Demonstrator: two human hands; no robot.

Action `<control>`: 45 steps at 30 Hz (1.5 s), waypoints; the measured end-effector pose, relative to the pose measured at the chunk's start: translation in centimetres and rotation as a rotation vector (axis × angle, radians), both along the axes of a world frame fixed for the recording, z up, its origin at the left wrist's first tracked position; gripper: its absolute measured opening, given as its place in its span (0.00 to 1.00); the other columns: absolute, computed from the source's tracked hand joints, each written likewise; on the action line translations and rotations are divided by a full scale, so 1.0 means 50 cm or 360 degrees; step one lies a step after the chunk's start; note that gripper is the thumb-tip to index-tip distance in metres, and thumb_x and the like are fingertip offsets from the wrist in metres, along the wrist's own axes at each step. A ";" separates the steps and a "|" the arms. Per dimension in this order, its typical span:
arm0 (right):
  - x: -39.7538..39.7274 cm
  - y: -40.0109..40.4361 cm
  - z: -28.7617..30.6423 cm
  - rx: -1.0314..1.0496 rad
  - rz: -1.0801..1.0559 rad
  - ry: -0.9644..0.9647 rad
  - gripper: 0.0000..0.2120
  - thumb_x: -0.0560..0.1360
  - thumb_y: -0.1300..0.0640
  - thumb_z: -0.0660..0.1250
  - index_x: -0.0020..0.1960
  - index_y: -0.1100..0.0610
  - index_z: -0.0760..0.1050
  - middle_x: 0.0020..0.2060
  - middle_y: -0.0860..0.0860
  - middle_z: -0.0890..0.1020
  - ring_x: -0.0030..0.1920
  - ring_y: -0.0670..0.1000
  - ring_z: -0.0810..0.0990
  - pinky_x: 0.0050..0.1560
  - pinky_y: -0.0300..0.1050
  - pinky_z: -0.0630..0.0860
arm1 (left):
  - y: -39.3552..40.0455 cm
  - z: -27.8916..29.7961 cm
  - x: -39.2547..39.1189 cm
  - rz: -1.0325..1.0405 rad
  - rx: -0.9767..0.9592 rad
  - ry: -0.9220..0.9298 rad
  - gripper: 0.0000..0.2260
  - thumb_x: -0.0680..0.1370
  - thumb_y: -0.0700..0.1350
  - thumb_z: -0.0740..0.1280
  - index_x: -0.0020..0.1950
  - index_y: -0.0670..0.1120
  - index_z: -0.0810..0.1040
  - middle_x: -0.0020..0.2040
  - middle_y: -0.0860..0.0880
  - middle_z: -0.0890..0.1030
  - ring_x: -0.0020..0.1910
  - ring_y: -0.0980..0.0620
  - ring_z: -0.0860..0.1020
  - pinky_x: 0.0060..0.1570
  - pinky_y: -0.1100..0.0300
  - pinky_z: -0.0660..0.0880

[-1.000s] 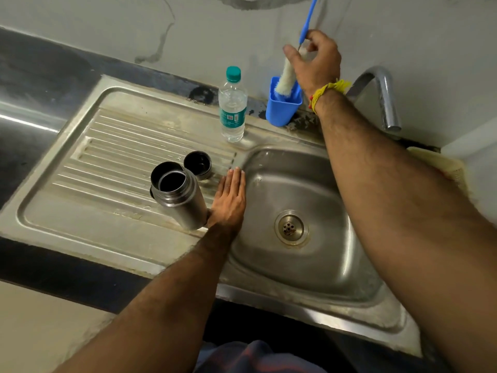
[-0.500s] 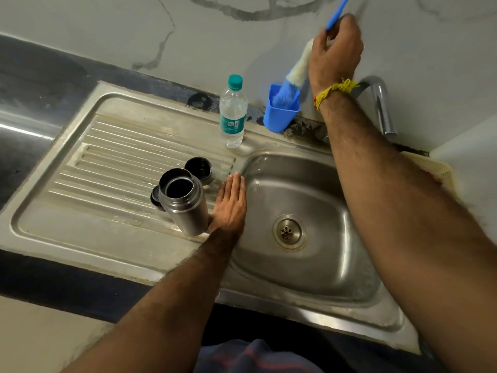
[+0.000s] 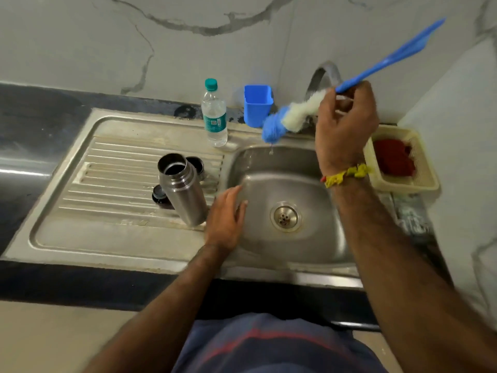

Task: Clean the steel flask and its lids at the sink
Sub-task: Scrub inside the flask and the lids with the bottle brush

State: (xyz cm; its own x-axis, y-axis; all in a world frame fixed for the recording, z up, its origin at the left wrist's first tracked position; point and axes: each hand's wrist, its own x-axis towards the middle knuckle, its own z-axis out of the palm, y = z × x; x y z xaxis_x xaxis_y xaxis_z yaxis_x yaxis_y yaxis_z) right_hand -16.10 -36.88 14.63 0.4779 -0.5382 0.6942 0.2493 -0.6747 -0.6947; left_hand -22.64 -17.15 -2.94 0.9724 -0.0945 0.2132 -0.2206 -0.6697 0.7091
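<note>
Single head-worn view, wide-angle. Looks forward and steeply down from above onto sink [image 3: 285,181] and worktop [image 3: 40,125], close range; wall at frame top, wearer's torso at bottom edge.

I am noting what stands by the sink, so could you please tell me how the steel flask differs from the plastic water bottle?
The steel flask is opaque bare metal; the plastic water bottle is clear with a green label. The flask stands open, its mouth uncapped, while the bottle wears a green cap. The flask sits on the ribbed drainboard near the left hand; the bottle stands further back, near the wall. Both stand upright, and neither is held.
</note>
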 end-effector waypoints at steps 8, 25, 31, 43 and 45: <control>-0.168 -0.004 -0.165 0.0436 -0.0005 0.0293 0.09 0.77 0.59 0.69 0.50 0.66 0.78 0.40 0.49 0.80 0.36 0.38 0.78 0.40 0.32 0.76 | 0.084 0.056 -0.132 0.0730 -0.0615 0.0104 0.13 0.74 0.52 0.77 0.47 0.51 0.74 0.44 0.52 0.80 0.43 0.52 0.79 0.47 0.46 0.79; -0.232 -0.004 -0.158 0.1218 0.0006 0.0374 0.03 0.80 0.61 0.66 0.53 0.58 0.71 0.46 0.48 0.80 0.46 0.47 0.85 0.43 0.47 0.84 | 0.100 0.128 0.002 0.0470 -0.0441 0.0209 0.31 0.66 0.45 0.82 0.64 0.46 0.72 0.52 0.55 0.79 0.48 0.62 0.78 0.48 0.73 0.73; -0.251 -0.045 -0.146 0.1428 -0.0053 0.0229 0.07 0.80 0.62 0.65 0.57 0.63 0.72 0.51 0.58 0.81 0.48 0.52 0.85 0.40 0.44 0.83 | 0.040 0.155 0.016 0.0076 0.0112 0.0087 0.36 0.64 0.46 0.80 0.70 0.49 0.72 0.63 0.47 0.77 0.61 0.46 0.73 0.62 0.48 0.73; -0.305 -0.167 -0.091 0.1757 -0.0009 -0.0131 0.06 0.80 0.63 0.65 0.56 0.63 0.74 0.54 0.61 0.82 0.49 0.59 0.85 0.40 0.48 0.84 | 0.017 0.198 0.040 0.0014 0.0545 -0.0041 0.34 0.64 0.42 0.80 0.67 0.50 0.72 0.59 0.46 0.80 0.59 0.42 0.76 0.65 0.45 0.67; -0.306 -0.182 -0.084 0.1785 0.0014 -0.0108 0.07 0.80 0.63 0.66 0.56 0.65 0.74 0.54 0.64 0.81 0.47 0.61 0.83 0.37 0.46 0.83 | 0.015 0.208 0.043 0.0006 0.0615 -0.0059 0.33 0.64 0.41 0.79 0.67 0.50 0.72 0.60 0.46 0.80 0.60 0.42 0.76 0.66 0.45 0.66</control>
State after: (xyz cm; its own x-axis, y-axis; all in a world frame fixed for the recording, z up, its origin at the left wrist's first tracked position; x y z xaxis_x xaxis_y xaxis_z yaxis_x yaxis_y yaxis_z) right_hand -31.41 -45.99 10.41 0.4643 -0.8719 -0.1557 0.3114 0.3253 -0.8929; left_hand -20.46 -16.38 7.45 0.9652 -0.1714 0.1973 -0.2384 -0.8868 0.3960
